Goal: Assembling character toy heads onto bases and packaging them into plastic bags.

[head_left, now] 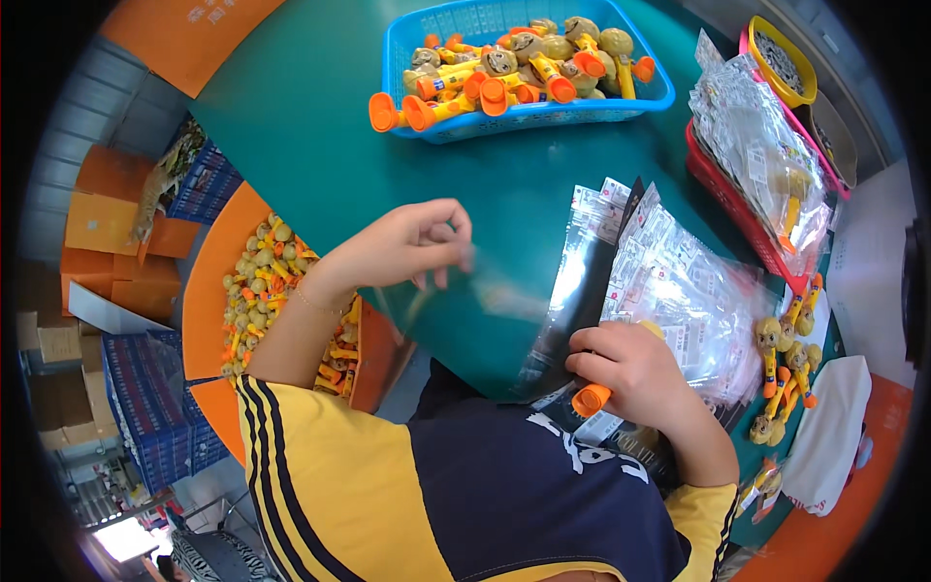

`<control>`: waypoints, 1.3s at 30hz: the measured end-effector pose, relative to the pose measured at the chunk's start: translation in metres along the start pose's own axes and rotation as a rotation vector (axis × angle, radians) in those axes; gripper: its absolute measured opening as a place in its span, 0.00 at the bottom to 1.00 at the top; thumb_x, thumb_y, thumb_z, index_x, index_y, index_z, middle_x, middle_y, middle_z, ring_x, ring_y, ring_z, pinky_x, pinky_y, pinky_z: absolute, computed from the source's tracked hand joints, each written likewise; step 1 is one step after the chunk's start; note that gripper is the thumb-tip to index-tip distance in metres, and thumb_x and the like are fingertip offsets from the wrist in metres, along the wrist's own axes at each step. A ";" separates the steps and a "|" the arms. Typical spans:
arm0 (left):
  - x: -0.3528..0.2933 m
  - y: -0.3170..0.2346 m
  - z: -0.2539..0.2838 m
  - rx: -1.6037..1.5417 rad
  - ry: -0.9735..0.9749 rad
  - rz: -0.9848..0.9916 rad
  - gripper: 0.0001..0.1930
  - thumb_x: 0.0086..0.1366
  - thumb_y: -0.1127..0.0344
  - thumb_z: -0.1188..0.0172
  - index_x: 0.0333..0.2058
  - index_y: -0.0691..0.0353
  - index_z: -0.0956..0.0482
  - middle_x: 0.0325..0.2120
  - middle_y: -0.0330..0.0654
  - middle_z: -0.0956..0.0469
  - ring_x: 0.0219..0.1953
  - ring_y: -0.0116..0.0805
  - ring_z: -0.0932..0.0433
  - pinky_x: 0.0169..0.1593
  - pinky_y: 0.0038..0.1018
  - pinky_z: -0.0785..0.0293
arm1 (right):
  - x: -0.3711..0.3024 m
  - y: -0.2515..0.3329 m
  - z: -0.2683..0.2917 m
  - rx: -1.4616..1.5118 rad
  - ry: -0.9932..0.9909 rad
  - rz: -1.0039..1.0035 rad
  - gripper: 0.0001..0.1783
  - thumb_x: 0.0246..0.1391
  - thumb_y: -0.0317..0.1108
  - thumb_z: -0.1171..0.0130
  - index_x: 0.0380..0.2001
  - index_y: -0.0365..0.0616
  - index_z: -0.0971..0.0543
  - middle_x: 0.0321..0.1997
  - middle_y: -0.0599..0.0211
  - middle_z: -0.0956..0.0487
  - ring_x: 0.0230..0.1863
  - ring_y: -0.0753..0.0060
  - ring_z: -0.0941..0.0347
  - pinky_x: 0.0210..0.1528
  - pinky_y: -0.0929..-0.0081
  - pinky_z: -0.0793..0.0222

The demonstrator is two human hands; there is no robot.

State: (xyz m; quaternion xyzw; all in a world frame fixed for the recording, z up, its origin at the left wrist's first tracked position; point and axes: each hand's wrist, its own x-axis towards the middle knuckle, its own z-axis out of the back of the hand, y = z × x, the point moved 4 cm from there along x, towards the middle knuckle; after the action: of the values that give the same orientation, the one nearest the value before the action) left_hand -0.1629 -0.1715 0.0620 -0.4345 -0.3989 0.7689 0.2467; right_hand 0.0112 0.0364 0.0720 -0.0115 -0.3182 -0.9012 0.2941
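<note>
Head view: orange-tipped toy (pixel 593 396) is clamped in the right hand (pixel 635 373), mostly hidden by fingers; only orange end and a yellow bit are seen. Long axis approx. lower left to upper right, orange end toward the torso. Left hand (pixel 407 242) is pinched on a blurred clear bag (pixel 485 296); edges indistinct. 2 hands, 1 blue basket (pixel 407 44) of toys, 4 loose toys (pixel 787 373) at right.

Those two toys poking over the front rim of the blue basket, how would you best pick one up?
Probably by the orange cup end hanging outside the blue basket, coming from the front: it juts clear of the rim, while the tan head is buried in the pile.
</note>
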 end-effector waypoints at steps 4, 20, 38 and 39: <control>0.013 -0.005 -0.029 -0.586 -0.039 -0.005 0.14 0.68 0.64 0.52 0.51 0.59 0.32 0.47 0.45 0.25 0.46 0.33 0.23 0.38 0.25 0.22 | -0.002 0.003 0.003 -0.001 -0.011 0.021 0.15 0.32 0.30 0.34 0.29 0.45 0.24 0.36 0.67 0.25 0.31 0.63 0.26 0.29 0.68 0.32; 0.048 0.004 -0.068 -1.178 0.022 -0.008 0.18 0.69 0.58 0.57 0.49 0.64 0.32 0.44 0.48 0.26 0.48 0.48 0.23 0.48 0.40 0.24 | -0.006 0.005 0.007 -0.023 0.027 0.034 0.16 0.33 0.30 0.35 0.30 0.46 0.25 0.38 0.69 0.26 0.33 0.66 0.28 0.30 0.69 0.33; 0.037 -0.017 -0.088 0.160 -0.503 -0.426 0.49 0.51 0.67 0.34 0.66 0.55 0.57 0.48 0.52 0.28 0.42 0.44 0.23 0.45 0.36 0.26 | 0.004 0.021 0.010 -0.009 -0.077 0.021 0.14 0.28 0.27 0.37 0.26 0.44 0.24 0.32 0.67 0.25 0.30 0.62 0.29 0.30 0.68 0.33; 0.034 -0.023 -0.087 0.387 -0.615 -0.552 0.46 0.50 0.65 0.33 0.65 0.54 0.52 0.53 0.51 0.33 0.51 0.45 0.29 0.52 0.40 0.31 | 0.005 0.020 0.009 0.001 -0.098 0.011 0.14 0.28 0.27 0.37 0.26 0.44 0.24 0.32 0.66 0.25 0.30 0.62 0.29 0.31 0.68 0.32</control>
State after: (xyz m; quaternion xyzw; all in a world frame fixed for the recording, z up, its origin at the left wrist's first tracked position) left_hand -0.1039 -0.0991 0.0389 -0.0093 -0.4036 0.8280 0.3891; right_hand 0.0167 0.0263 0.0914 -0.0572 -0.3325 -0.8977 0.2833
